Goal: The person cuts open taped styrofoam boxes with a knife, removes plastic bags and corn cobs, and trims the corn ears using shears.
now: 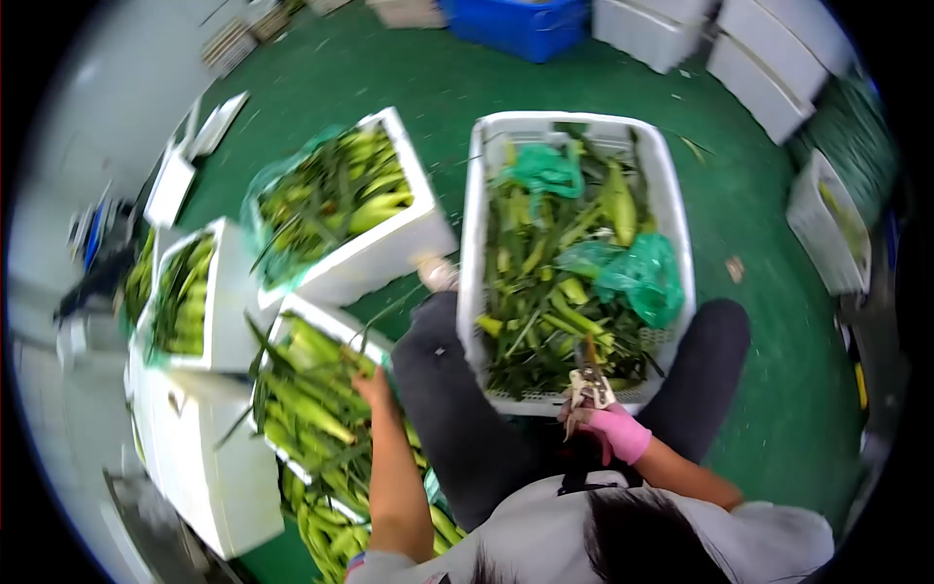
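My left hand (372, 388) is bare and reaches in among the green ears of corn (311, 399) in a white foam box beside my left leg. It touches the corn and leaves at the box's right side; its fingers are blurred and partly hidden, so their grip is unclear. My right hand (608, 428), in a pink glove, is closed around hand pruners (590, 385) with pale handles. The pruners' tip points away from me over the near edge of a white plastic basket (469, 234). Cut husks and leaves (545, 292) fill that basket between my knees.
Green plastic bags (647, 277) lie on the trimmings. More corn stands at the left in a large foam box (379, 248) and a smaller foam box (226, 292). Loose corn (326, 535) lies near my left side. At the back are a blue tub (516, 29) and white boxes (769, 68).
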Motion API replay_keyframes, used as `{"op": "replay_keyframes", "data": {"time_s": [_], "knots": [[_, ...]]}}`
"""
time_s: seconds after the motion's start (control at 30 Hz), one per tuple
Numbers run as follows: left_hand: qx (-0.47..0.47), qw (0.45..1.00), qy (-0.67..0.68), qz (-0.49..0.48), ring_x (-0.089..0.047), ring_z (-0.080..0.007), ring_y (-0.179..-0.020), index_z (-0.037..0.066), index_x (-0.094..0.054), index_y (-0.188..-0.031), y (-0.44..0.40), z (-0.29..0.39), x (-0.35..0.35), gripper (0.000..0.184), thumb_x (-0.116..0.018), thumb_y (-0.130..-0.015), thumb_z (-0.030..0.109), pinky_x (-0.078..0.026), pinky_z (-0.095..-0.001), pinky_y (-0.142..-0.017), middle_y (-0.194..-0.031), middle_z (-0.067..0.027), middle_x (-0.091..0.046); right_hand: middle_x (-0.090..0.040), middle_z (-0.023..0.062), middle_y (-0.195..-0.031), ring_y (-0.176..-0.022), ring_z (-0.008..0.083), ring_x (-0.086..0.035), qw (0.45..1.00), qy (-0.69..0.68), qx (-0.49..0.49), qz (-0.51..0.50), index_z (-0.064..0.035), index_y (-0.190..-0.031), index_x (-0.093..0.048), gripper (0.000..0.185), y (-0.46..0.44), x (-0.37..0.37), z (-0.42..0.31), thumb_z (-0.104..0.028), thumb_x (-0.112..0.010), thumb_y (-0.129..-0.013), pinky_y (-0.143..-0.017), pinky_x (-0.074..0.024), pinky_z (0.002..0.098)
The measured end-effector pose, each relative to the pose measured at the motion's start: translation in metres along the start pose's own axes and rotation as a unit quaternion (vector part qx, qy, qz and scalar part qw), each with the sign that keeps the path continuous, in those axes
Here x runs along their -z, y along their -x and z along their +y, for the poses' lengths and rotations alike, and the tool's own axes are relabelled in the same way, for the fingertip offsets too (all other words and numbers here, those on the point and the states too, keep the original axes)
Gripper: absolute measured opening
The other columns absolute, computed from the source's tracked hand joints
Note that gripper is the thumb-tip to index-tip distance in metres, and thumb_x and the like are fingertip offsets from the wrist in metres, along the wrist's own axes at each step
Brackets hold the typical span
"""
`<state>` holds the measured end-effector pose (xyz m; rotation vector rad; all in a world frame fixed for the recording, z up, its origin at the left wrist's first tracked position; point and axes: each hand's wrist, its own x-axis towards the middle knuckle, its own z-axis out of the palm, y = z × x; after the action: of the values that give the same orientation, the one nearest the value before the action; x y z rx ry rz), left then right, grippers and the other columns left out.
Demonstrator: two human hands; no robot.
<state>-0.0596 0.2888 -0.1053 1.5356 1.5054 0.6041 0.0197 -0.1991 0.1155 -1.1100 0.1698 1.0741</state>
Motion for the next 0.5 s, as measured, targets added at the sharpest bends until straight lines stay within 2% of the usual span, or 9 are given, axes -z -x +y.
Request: {"op": "replay_keyframes", "data": {"time_s": [0.07, 0.1, 0.17, 0.23, 0.27, 0.3, 0.33, 0.43, 0.5], "knots": [[0.115, 0.961, 0.218, -0.121, -0.057, -0.0283, -0.102, 0.001, -0.042, -0.128, 0.026, 0.025, 0.023, 0.054, -0.069, -0.082, 0.009, -0.049, -0.0458, -0.086, -0.122, -0.0166, -0.055, -0.061, 0.0086, -0.112, -0.104, 0.0199, -0.06, 0.999, -0.017, 0.028, -0.008, -0.0041, -0.135, -0.044, 0.051, -0.007, 0.009, 0.014, -0.02, -0.063, -0.09, -0.077, -0.0537, 0.0335], [0.141, 0.957, 0.192, -0.165, -0.06, -0.0293, -0.095, 0.001, -0.046, -0.125, -0.004, -0.011, 0.03, 0.047, -0.067, -0.085, 0.014, -0.052, -0.0474, -0.082, -0.119, -0.0184, -0.056, -0.06, 0.0087, -0.112, -0.103, 0.0198, -0.06, 0.999, -0.041, 0.024, -0.018, -0.0041, -0.136, -0.043, 0.052, -0.007, 0.008, 0.016, -0.02, -0.063, -0.091, -0.078, -0.0533, 0.0336], [0.18, 0.962, 0.044, -0.2, -0.063, -0.03, -0.083, 0.001, -0.048, -0.123, 0.011, 0.007, 0.037, 0.042, -0.066, -0.089, 0.02, -0.055, -0.0453, -0.07, -0.111, -0.0193, -0.057, -0.06, 0.0089, -0.113, -0.103, 0.0196, -0.059, 0.995, -0.085, 0.0, -0.052, -0.0043, -0.137, -0.042, 0.052, -0.007, 0.004, 0.014, -0.02, -0.062, -0.091, -0.078, -0.0525, 0.0336], [0.276, 0.917, -0.028, -0.287, -0.063, -0.0302, -0.073, 0.001, -0.047, -0.125, 0.001, 0.034, 0.056, 0.044, -0.064, -0.091, 0.024, -0.053, -0.0428, -0.057, -0.106, -0.02, -0.057, -0.06, 0.0082, -0.113, -0.099, 0.0183, -0.06, 0.994, -0.067, -0.001, -0.083, -0.0055, -0.139, -0.041, 0.056, -0.005, -0.004, 0.004, -0.022, -0.064, -0.09, -0.078, -0.052, 0.0337], [0.246, 0.945, 0.01, -0.217, -0.061, -0.0267, -0.068, 0.002, -0.051, -0.121, 0.019, 0.04, 0.052, 0.039, -0.065, -0.091, 0.023, -0.047, -0.0389, -0.047, -0.098, -0.0173, -0.058, -0.06, 0.0072, -0.112, -0.096, 0.0166, -0.059, 0.996, -0.034, 0.013, -0.082, -0.006, -0.14, -0.04, 0.058, -0.005, -0.006, 0.005, -0.023, -0.064, -0.09, -0.077, -0.0521, 0.0337], [0.233, 0.945, 0.089, -0.212, -0.062, -0.0246, -0.07, 0.002, -0.055, -0.12, 0.013, 0.031, 0.054, 0.036, -0.066, -0.09, 0.019, -0.049, -0.0366, -0.052, -0.098, -0.0138, -0.061, -0.06, 0.0053, -0.111, -0.094, 0.014, -0.058, 0.994, -0.008, 0.057, -0.092, -0.0067, -0.141, -0.039, 0.06, -0.008, -0.01, -0.001, -0.024, -0.064, -0.089, -0.076, -0.0513, 0.0325], [0.138, 0.967, 0.102, -0.187, -0.062, -0.0235, -0.075, 0.001, -0.056, -0.121, 0.025, 0.045, 0.063, 0.037, -0.067, -0.09, 0.016, -0.05, -0.0355, -0.059, -0.101, -0.0123, -0.062, -0.059, 0.0034, -0.109, -0.092, 0.0114, -0.057, 0.99, 0.016, 0.101, -0.1, -0.0073, -0.143, -0.037, 0.063, -0.01, -0.013, -0.007, -0.024, -0.065, -0.089, -0.075, -0.0504, 0.0312], [-0.102, 0.984, 0.116, -0.088, -0.062, -0.0211, -0.094, -0.001, -0.054, -0.128, 0.044, 0.121, 0.128, 0.043, -0.068, -0.089, 0.01, -0.049, -0.0332, -0.08, -0.115, -0.0099, -0.063, -0.058, 0.0013, -0.108, -0.102, 0.011, -0.054, 0.987, -0.016, 0.091, -0.128, -0.0069, -0.145, -0.036, 0.066, 0.006, -0.007, -0.028, -0.016, -0.066, -0.087, -0.087, -0.0442, 0.0273], [-0.187, 0.958, 0.188, -0.114, -0.06, -0.0224, -0.104, 0.003, -0.047, -0.137, 0.066, 0.21, 0.181, 0.053, -0.064, -0.093, 0.025, -0.048, -0.0374, -0.094, -0.121, -0.011, -0.061, -0.058, 0.0018, -0.109, -0.101, 0.0124, -0.055, 0.985, -0.004, 0.115, -0.126, -0.0055, -0.144, -0.037, 0.064, 0.013, 0.004, -0.037, -0.015, -0.066, -0.087, -0.086, -0.045, 0.0276]]}}
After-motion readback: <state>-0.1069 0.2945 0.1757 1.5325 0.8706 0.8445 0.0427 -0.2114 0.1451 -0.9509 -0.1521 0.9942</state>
